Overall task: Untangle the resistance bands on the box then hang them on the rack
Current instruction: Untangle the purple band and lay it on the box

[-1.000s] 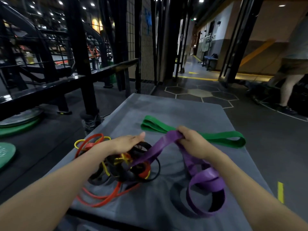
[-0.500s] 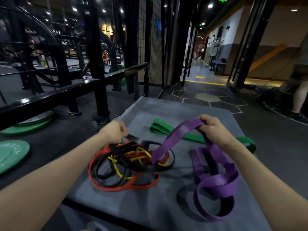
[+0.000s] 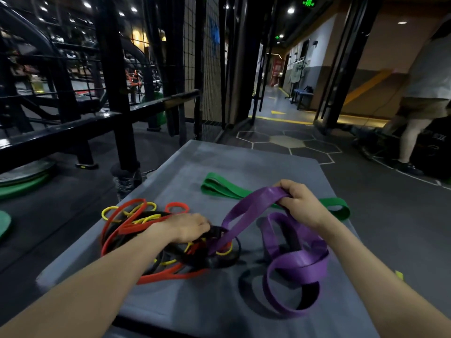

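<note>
A grey box (image 3: 244, 162) carries a tangle of red, yellow and black resistance bands (image 3: 136, 223) on its left half. My left hand (image 3: 188, 226) grips a black band in that tangle. My right hand (image 3: 297, 203) holds a wide purple band (image 3: 295, 262) lifted above the box; one end runs down into the tangle, and the rest coils loosely on the right. A green band (image 3: 224, 187) lies flat across the far side of the box, partly hidden behind my right hand. A black metal rack (image 3: 114, 93) stands to the left.
A black wire grid panel (image 3: 210, 69) rises beyond the box. Green weight plates (image 3: 22, 184) lie on the floor at the left. A person (image 3: 422, 93) stands at the far right near a dark box. A corridor (image 3: 273, 111) opens straight ahead.
My left hand dropped from a raised position down onto the tangle and now grips the black band. My right hand still holds the purple band raised, pulled slightly to the right.
</note>
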The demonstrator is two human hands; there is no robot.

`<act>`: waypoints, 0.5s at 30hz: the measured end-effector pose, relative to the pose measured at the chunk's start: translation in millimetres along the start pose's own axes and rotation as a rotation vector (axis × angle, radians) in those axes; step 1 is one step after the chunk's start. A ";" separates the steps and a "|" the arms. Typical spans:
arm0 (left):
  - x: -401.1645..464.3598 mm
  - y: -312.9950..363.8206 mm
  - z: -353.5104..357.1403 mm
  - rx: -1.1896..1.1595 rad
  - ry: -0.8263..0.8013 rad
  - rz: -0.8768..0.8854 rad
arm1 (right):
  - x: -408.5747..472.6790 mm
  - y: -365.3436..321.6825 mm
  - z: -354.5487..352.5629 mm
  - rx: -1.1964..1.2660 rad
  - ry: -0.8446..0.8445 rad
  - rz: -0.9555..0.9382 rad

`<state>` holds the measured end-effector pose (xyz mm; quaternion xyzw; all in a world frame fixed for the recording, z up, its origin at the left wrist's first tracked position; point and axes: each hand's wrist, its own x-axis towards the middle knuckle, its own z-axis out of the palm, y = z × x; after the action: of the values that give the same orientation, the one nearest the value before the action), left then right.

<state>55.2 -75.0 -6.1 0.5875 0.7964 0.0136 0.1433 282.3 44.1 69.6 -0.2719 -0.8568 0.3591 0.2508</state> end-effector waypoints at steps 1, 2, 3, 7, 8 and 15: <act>1.5 0.2 4.6 0.002 0.000 0.041 | -0.7 4.5 -4.2 -0.009 0.008 0.016; 2.4 0.7 7.5 0.029 0.009 0.080 | -0.7 8.5 -7.5 -0.019 0.016 0.027; 2.5 1.0 9.2 0.040 0.007 0.093 | -0.1 12.1 -9.2 -0.025 0.024 0.038; 6.6 -9.0 12.3 0.008 0.049 0.178 | 2.6 20.6 -0.9 -0.071 0.042 0.051; 5.5 -12.7 10.6 -0.035 0.100 0.191 | 2.9 22.4 2.4 -0.104 0.041 0.047; -2.8 -27.2 -31.3 -0.829 0.624 -0.023 | -1.0 36.0 25.3 -0.422 -0.088 0.022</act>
<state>22.9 -81.4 19.3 0.4404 0.7353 0.5010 0.1198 277.5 52.7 26.6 -0.3118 -0.9201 0.1862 0.1469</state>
